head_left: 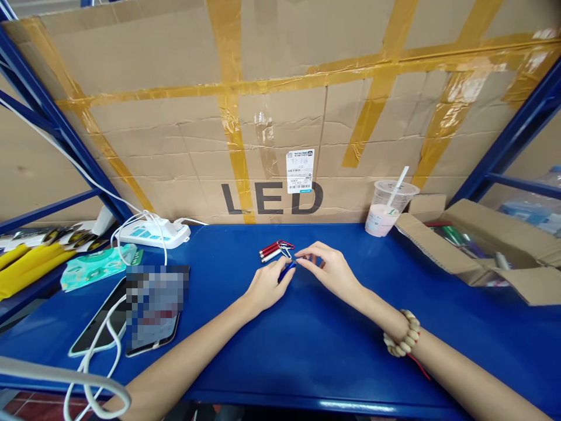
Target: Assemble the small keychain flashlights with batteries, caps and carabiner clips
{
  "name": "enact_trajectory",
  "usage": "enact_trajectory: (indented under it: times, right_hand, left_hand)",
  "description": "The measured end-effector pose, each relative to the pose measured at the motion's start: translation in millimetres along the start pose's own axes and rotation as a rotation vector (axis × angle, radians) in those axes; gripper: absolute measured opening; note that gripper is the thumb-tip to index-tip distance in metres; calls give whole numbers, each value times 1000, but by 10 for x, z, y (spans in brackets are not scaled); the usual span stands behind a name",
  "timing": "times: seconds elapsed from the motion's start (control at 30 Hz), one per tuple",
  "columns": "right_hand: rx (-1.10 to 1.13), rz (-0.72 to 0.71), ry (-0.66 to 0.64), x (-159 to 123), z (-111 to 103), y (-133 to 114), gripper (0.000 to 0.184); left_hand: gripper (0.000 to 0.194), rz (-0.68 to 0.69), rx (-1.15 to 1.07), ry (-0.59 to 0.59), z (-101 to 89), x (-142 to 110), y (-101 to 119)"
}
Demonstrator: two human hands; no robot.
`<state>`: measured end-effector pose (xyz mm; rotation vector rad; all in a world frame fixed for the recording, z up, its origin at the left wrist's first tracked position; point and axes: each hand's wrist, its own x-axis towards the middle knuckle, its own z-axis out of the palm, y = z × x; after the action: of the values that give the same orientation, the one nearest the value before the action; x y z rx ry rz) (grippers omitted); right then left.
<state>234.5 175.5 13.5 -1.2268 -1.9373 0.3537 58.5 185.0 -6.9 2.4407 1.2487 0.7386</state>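
My left hand [268, 285] is closed round a blue keychain flashlight [287, 271], a slim metal tube whose upper end shows past the fingers. Close by on the right, my right hand [329, 269] has thumb and fingertips pinched together at that end; whatever they grip is too small to make out. Just beyond the left fingers, a red keychain flashlight [269, 250] and a silver keychain flashlight [272, 255] lie side by side on the blue tabletop [245, 362]. Small carabiner clips show at their right ends.
Two phones, a dark one [99, 321] and a partly blurred one [155, 310], lie left with white cables. Behind them are a tissue pack [99, 268] and power strip [158, 233]. A drink cup [381, 216] and open cardboard box [438, 251] stand right; a large carton [188, 158] backs the table.
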Motion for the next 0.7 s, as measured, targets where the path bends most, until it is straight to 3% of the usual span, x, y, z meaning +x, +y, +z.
enact_trajectory:
  times: [0.23,0.5,0.7]
  right_hand:
    - [62,27,28,-18,22,69,22]
    - [-11,33,34,-89,58,164,25]
    - [-134,-105,-69,-113,71,120,24]
  left_hand:
    - [24,7,-8,-12,15,3,-13]
    - [29,53,47,-15,49,0,-45]
    - [27,69,57,-27,15,-11,-6]
